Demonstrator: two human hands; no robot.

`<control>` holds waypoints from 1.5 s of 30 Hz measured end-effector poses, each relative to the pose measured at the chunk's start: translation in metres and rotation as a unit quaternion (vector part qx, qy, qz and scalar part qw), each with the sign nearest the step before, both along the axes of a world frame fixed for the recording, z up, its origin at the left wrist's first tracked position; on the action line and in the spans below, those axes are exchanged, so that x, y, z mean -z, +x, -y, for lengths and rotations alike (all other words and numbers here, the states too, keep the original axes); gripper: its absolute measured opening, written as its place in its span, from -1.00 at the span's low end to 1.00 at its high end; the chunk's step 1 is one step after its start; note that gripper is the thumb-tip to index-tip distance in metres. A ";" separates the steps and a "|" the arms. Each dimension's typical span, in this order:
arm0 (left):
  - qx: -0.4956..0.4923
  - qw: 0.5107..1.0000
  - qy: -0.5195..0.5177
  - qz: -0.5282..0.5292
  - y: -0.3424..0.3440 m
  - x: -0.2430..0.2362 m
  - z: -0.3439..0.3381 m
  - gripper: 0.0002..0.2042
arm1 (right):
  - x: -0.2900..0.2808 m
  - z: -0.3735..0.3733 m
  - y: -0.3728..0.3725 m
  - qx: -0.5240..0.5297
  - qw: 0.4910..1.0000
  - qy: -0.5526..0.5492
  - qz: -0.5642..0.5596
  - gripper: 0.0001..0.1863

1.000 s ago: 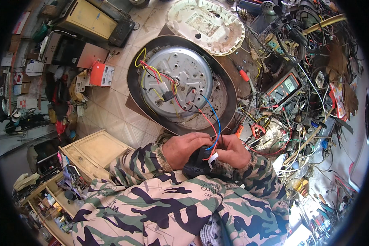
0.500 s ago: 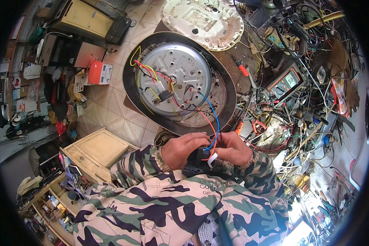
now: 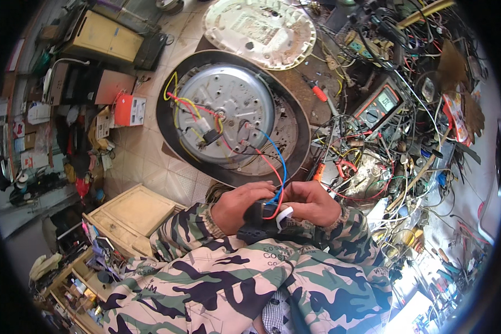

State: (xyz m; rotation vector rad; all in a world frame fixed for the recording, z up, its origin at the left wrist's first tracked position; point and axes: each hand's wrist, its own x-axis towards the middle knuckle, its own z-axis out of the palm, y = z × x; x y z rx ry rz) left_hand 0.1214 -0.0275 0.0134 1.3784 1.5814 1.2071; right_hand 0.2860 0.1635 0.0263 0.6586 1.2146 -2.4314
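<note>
My left hand (image 3: 236,208) is closed around a black plastic part (image 3: 255,220) held close to my jacket. A red wire (image 3: 275,173) and a blue wire (image 3: 284,161) run into that part. On its other side my right hand (image 3: 313,203) pinches at the wires; its fingertips are partly hidden, so exactly what lies between them is unclear. A white strip (image 3: 284,218) sticks out below those fingers. Both wires lead up to a silver round metal base (image 3: 228,96) inside a dark oval housing (image 3: 162,122), where yellow and red wires are also attached.
Beyond the housing lies a dirty off-white oval cover (image 3: 256,28). A multimeter (image 3: 379,107), a red-handled screwdriver (image 3: 319,93) and tangled cables crowd the right side. To the left stand a wooden cabinet (image 3: 131,214) and an orange-and-white box (image 3: 130,110).
The whole view has shifted slightly, the housing now sitting further left. The black part has turned a little in my left hand, and the wires have bent closer to my right fingers.
</note>
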 end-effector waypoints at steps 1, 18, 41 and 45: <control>-0.012 1.000 0.007 0.023 -0.001 0.003 0.000 -0.48 | -0.002 -0.008 0.012 0.005 0.999 0.051 -0.012 -0.79; -0.078 0.758 -0.044 0.646 -0.011 -0.008 0.003 -0.17 | 0.137 0.015 0.132 0.118 0.557 0.799 0.190 -0.64; -0.084 0.571 -0.029 0.816 -0.016 0.000 -0.003 -0.22 | 0.165 -0.092 0.148 0.077 0.650 0.745 0.130 -0.77; -0.065 0.513 -0.008 0.856 -0.014 -0.002 -0.006 -0.24 | 0.124 -0.095 0.122 0.282 0.696 0.661 0.012 -0.79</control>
